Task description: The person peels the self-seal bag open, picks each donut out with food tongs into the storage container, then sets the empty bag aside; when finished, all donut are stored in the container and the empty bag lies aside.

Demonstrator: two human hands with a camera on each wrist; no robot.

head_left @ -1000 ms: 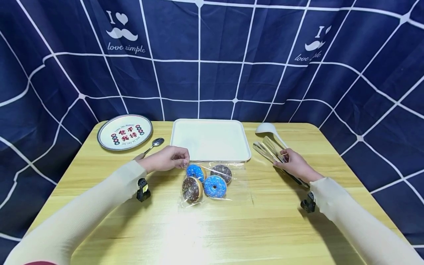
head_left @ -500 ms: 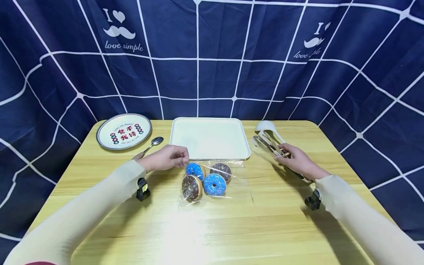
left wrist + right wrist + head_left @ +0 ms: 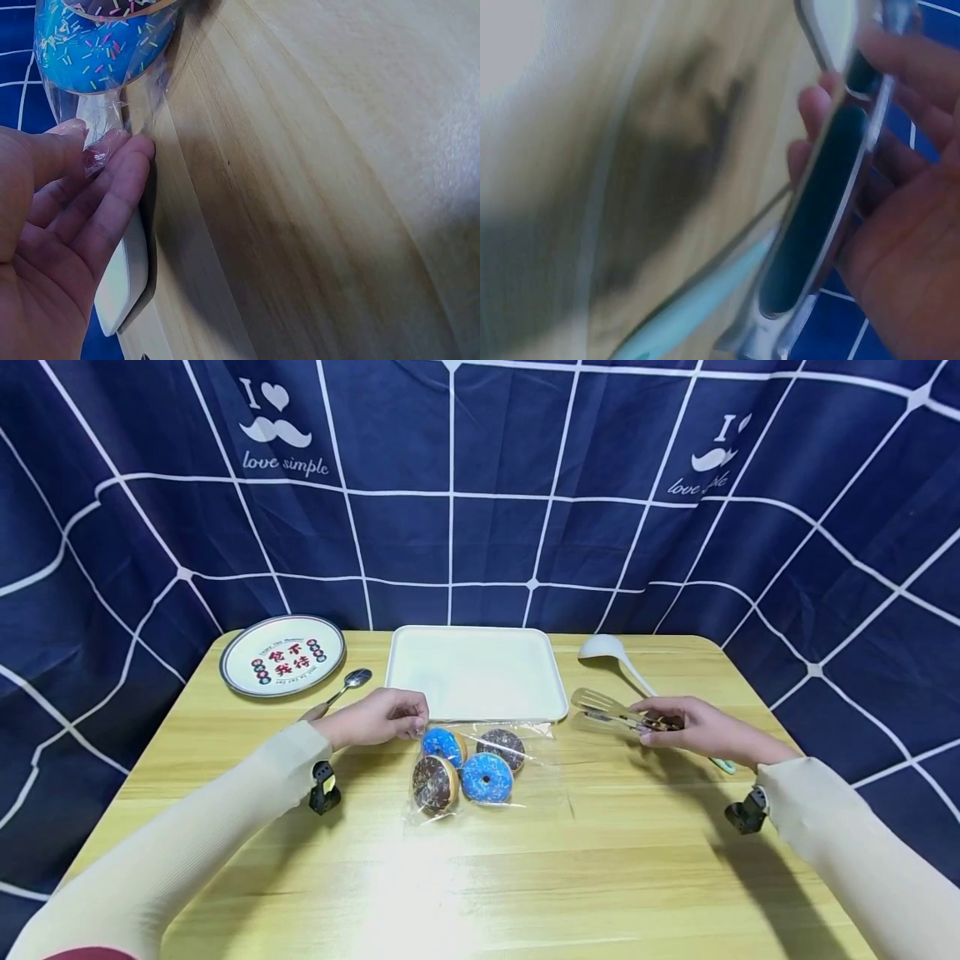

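My left hand (image 3: 382,717) pinches a corner of a clear plastic bag (image 3: 543,789) between thumb and fingers, and the left wrist view shows the crinkled film (image 3: 97,154) there. Inside the bag are two blue-iced donuts (image 3: 487,778) and two chocolate ones (image 3: 435,783), all with sprinkles. At the right, my right hand (image 3: 697,727) grips metal food tongs (image 3: 600,705) around the handle, their slotted ends pointing left above the table. One handle arm has a dark green inlay (image 3: 817,210). Below it lies the pale turquoise end (image 3: 705,300) of a ladle handle.
A white rectangular tray (image 3: 477,672) lies at the back middle, right behind the bag. The white ladle (image 3: 602,647) is beyond the tongs. A round plate (image 3: 315,681) and a spoon (image 3: 357,677) lie to the left, the spoon's handle partly behind my left wrist.
My right hand has lifted the tongs and moved right, turning them from a slant to nearly sideways. The left hand and the bag of donuts have stayed put.
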